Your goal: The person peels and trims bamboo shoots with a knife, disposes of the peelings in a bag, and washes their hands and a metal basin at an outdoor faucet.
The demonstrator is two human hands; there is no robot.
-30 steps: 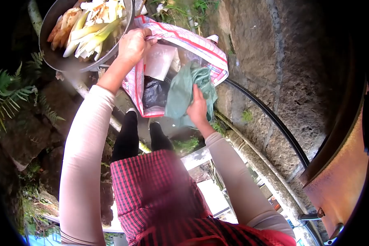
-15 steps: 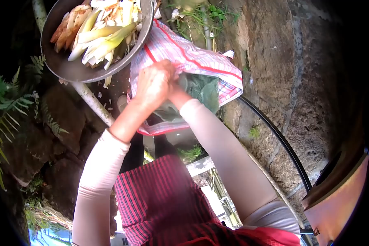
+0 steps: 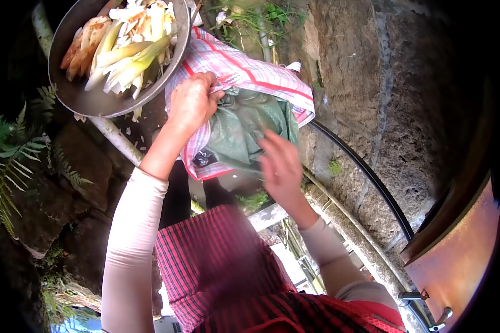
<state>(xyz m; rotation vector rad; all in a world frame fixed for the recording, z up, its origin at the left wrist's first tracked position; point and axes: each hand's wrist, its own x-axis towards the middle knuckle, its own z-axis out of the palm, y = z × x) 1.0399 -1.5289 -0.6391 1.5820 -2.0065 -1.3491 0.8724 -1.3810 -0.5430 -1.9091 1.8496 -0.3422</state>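
A checked pink, white and red bag [image 3: 261,72] lies with its mouth open toward me. My left hand [image 3: 193,101] is closed on its upper left edge, perhaps with a bit of the green sheet too. Inside the mouth, the crumpled green plastic [image 3: 241,125] fills most of the opening. Some black plastic [image 3: 204,158] shows at the bag's lower left corner. My right hand [image 3: 281,166] is at the lower right of the green plastic, slightly blurred, its fingers apart and nothing visible in them.
A round metal pan [image 3: 89,102] holding peeled pale stalks [image 3: 130,58] stands at the upper left. A black hose [image 3: 366,164] curves along the stone wall [image 3: 350,89] on the right. A rusty metal piece [image 3: 455,250] is at the lower right. Ferns [image 3: 11,161] grow at the left.
My right hand has come out from beside my left hand, moving right and down. The green plastic, hanging over the bag's mouth one second ago, is now spread inside it. My left hand keeps its hold.
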